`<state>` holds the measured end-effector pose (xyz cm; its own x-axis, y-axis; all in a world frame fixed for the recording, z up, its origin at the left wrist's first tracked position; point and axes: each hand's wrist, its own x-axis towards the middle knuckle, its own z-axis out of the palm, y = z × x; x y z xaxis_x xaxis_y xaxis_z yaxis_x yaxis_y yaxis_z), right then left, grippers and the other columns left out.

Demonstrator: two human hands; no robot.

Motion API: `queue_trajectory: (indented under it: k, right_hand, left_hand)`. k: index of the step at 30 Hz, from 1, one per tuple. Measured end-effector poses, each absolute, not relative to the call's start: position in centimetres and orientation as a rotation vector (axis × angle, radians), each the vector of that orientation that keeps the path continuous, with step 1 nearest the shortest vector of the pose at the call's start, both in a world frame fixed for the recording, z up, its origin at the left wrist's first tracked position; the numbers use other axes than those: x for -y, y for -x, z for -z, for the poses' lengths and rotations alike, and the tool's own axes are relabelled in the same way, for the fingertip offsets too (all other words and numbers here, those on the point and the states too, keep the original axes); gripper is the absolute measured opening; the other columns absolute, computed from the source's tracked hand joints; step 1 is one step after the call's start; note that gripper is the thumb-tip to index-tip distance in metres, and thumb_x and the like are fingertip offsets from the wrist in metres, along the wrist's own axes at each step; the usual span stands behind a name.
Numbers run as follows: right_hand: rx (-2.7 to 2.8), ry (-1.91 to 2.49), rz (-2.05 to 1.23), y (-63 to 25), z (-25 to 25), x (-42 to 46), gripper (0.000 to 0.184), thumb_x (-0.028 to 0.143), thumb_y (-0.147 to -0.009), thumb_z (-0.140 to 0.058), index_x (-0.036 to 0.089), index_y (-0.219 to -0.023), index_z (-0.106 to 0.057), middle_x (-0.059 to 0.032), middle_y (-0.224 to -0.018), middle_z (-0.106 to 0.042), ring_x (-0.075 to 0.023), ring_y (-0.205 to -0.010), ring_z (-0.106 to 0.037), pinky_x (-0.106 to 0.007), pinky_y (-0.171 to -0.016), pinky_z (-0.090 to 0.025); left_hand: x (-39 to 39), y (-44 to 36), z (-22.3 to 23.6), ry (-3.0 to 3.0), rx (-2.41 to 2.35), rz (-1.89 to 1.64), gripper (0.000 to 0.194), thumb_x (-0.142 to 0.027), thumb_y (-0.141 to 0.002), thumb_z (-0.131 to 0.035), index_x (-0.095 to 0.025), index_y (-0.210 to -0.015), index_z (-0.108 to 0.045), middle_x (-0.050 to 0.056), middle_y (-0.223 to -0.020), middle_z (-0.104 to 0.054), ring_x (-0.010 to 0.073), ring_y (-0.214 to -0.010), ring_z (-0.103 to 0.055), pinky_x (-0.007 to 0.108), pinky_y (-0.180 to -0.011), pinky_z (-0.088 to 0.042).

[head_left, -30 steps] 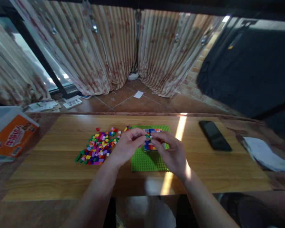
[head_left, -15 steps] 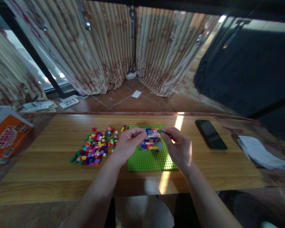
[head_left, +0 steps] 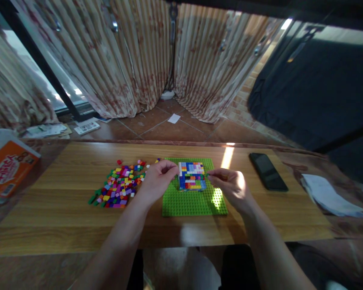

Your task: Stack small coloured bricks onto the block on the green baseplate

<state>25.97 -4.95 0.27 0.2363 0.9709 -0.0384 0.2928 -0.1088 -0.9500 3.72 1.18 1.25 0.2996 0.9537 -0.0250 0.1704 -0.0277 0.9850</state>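
A square block built of many-coloured toy bricks sits on the green studded baseplate. My left hand is at the block's upper left edge, thumb and forefinger pinched together. Whether anything small is between those fingertips I cannot make out. To the right of the block, my right hand is closed in a pinch on a small green toy brick, mostly hidden by the fingertips. That hand's fingertips are close beside the block's right side.
Loose toy bricks lie in a pile on the wooden table, left of the baseplate. A black phone lies to the right, with papers beyond it. An orange-labelled plastic box stands at the far left.
My right hand has moved down along the block's right side and slightly outward. My left hand has drawn back a little to the left, uncovering more of the block.
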Motion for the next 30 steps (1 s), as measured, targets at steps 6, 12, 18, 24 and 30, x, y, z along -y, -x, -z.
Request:
queue_trajectory:
  k: [6,12,18,24,30]
  right_hand:
    - [1.167,1.579,-0.937,-25.8,0.6,4.7,0.024,0.035,-0.064,-0.074,0.016,-0.08,-0.074,-0.0059,-0.074,-0.074,-0.0166,-0.067,-0.066,-0.032,-0.065,-0.054]
    - [1.106,1.537,-0.892,-25.3,1.2,4.2,0.019,0.03,-0.06,-0.077,0.018,-0.075,-0.075,-0.0045,-0.072,-0.074,-0.0166,-0.065,-0.067,-0.032,-0.066,-0.055]
    - [1.084,1.518,-0.891,-25.1,0.7,4.2,0.018,0.03,-0.06,-0.077,0.019,-0.075,-0.075,-0.0037,-0.07,-0.074,-0.0155,-0.062,-0.065,-0.03,-0.06,-0.054]
    - [1.012,1.508,-0.904,-24.8,0.2,4.2,0.019,0.032,-0.06,-0.077,0.018,-0.072,-0.074,-0.0023,-0.061,-0.07,-0.013,-0.053,-0.061,-0.027,-0.052,-0.051]
    - [1.033,1.503,-0.948,-25.1,0.8,3.7,0.021,0.032,-0.06,-0.078,0.017,-0.074,-0.075,-0.0028,-0.063,-0.071,-0.0126,-0.054,-0.06,-0.026,-0.052,-0.05]
  left_hand:
    - [-1.3,-3.7,-1.1,-1.506,-1.11,-0.884,0.017,-0.029,-0.078,-0.059,-0.014,-0.079,-0.066,0.0,-0.068,-0.063,0.0121,-0.063,-0.054,0.025,-0.062,-0.042]
    - [-1.3,-3.7,-0.8,-1.526,-1.11,-0.876,0.018,-0.03,-0.079,-0.059,-0.014,-0.079,-0.066,0.0,-0.068,-0.063,0.0123,-0.062,-0.054,0.024,-0.06,-0.041]
    - [-1.2,-3.7,-0.8,-1.517,-1.112,-0.888,0.016,-0.028,-0.079,-0.059,-0.014,-0.078,-0.067,-0.001,-0.064,-0.062,0.0115,-0.06,-0.053,0.023,-0.058,-0.041]
    - [-1.2,-3.8,-0.8,-1.493,-1.097,-0.898,0.014,-0.026,-0.078,-0.059,-0.015,-0.075,-0.066,-0.001,-0.064,-0.063,0.0112,-0.059,-0.053,0.023,-0.059,-0.042]
    - [-1.2,-3.7,-0.8,-1.504,-1.088,-0.901,0.014,-0.026,-0.078,-0.059,-0.015,-0.076,-0.067,0.0,-0.065,-0.065,0.0117,-0.06,-0.055,0.024,-0.061,-0.044]
